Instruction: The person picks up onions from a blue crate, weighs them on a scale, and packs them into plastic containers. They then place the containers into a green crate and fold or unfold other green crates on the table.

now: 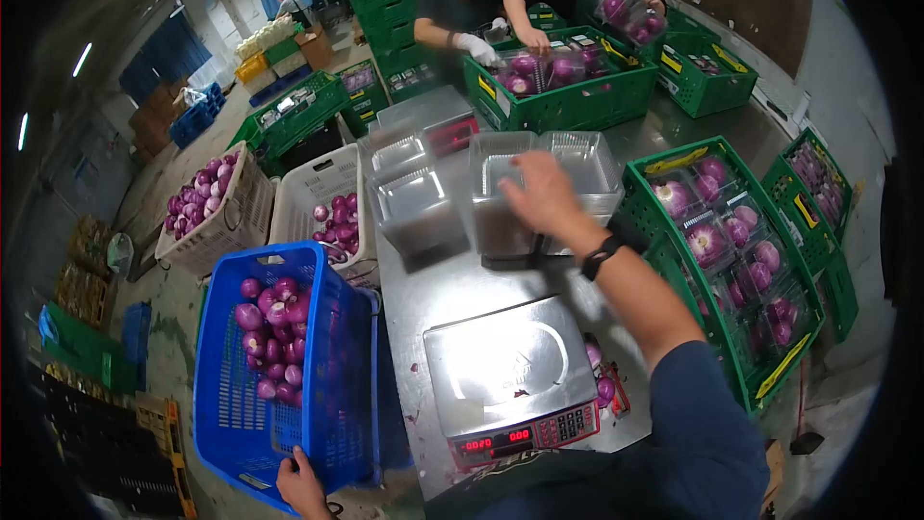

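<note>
My right hand (547,195), slightly blurred, reaches over stacks of clear plastic trays (589,162) on the metal table, its fingers apart. Another pair of clear tray stacks (414,197) stands to its left. At the bottom, my left hand (302,487) grips the near rim of a tilted blue crate (332,366) that holds purple onions (274,332). Directly before me, a scale (510,366) with a bare metal platform shows red digits. Several loose onions (604,390) lie at its right side.
A green crate (635,195) with packed onions stands at right. Two pale crates (274,202) of onions sit at left. Across the metal table (395,274), two people handle packs at another green crate (568,114), near a second scale (452,130).
</note>
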Demonstrator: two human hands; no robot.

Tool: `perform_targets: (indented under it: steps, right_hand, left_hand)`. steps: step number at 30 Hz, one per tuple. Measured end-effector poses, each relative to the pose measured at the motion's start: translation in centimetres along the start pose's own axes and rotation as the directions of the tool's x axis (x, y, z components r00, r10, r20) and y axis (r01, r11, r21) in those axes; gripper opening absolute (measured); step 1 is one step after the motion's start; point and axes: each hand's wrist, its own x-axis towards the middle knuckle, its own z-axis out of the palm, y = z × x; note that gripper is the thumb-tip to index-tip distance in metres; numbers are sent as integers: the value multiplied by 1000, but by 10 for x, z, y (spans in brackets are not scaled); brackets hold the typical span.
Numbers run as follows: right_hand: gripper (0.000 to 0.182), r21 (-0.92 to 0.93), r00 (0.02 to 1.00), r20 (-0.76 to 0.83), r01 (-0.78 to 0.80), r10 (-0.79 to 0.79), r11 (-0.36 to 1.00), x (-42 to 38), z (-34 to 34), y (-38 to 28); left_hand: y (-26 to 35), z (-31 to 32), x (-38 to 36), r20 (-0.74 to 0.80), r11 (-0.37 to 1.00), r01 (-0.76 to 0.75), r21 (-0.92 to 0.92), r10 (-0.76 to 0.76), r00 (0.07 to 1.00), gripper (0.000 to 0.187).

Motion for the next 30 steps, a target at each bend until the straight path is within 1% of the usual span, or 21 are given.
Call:
perform_targets:
  steps: [1,2,3,5,6,8,10,11,13,15,16,17,18,20,23,24,25,27,28,29,30]
  right_hand:
    - [50,-11,998,51,-22,22,1000,-8,13,-19]
    - [48,-49,996,60,-56,59,997,-13,28,-32]
    - [47,-124,989,90,-102,113,987,-2,45,-52]
    - [44,-280,946,190,-205,263,938,9,64,-70]
    - [41,-279,967,109,-191,229,941,8,82,-61]
    - [36,-257,969,128,-174,212,951,14,94,-50]
    - [34,-276,979,144,-99,143,956,-1,87,-41]
    - [33,-245,977,211,14,40,969,-14,77,-36]
    - [32,-160,941,294,223,-169,962,-29,44,-13]
    - [32,-22,843,325,459,-428,888,-34,11,23]
    - [32,-32,823,342,492,-453,870,-33,-7,47]
    - [32,-37,803,361,520,-474,854,-31,-17,65]
    - [33,-83,806,465,452,-367,888,-25,-29,63]
    - [36,-203,766,630,320,-127,925,-14,-56,58]
    - [31,-119,774,600,334,-200,935,-24,-45,39]
    - [30,-83,805,503,408,-315,909,-29,-37,42]
    - [31,-78,813,473,423,-340,903,-28,-32,45]
    - [34,-50,811,430,461,-397,886,-21,-20,50]
    - [35,-68,815,462,425,-349,903,-19,-14,44]
    - [36,-84,814,497,389,-300,917,-18,-10,32]
    - [37,-103,823,489,384,-289,918,-19,-6,20]
  left_hand:
    - [4,-3,-6,-2,1000,6,12,-6,1000,53]
    - [8,-7,-10,-5,1000,15,27,-14,1000,52]
    - [6,-2,1,-17,1000,4,1,-4,1000,53]
    - [5,-4,6,-1,1000,-9,3,9,1000,53]
    - [10,-9,4,7,998,-67,-20,67,998,54]
    - [-3,1,12,36,995,-99,-17,99,994,55]
    - [-3,-2,9,75,998,-57,-17,58,995,57]
    - [-2,-2,7,88,999,-31,-43,35,995,57]
    - [3,-4,7,91,994,-1,-113,11,996,58]
    - [0,-1,8,93,994,3,-110,8,996,59]
    - [-1,2,9,92,994,2,-112,8,996,59]
    - [-1,1,8,108,994,22,-111,-10,994,60]
    - [1,-1,8,122,993,38,-109,-24,992,60]
    - [3,-2,11,125,992,43,-119,-28,992,61]
    - [-3,5,15,108,989,37,-144,-22,994,62]
    - [-4,4,16,113,989,43,-141,-27,993,62]
    - [-7,3,16,120,989,53,-135,-37,992,62]
    - [-18,11,27,141,986,17,-163,7,990,62]
    - [-23,9,27,162,987,10,-160,16,987,62]
    - [-22,4,23,175,987,34,-157,-6,985,63]
    - [-15,5,23,178,984,51,-168,-21,984,63]
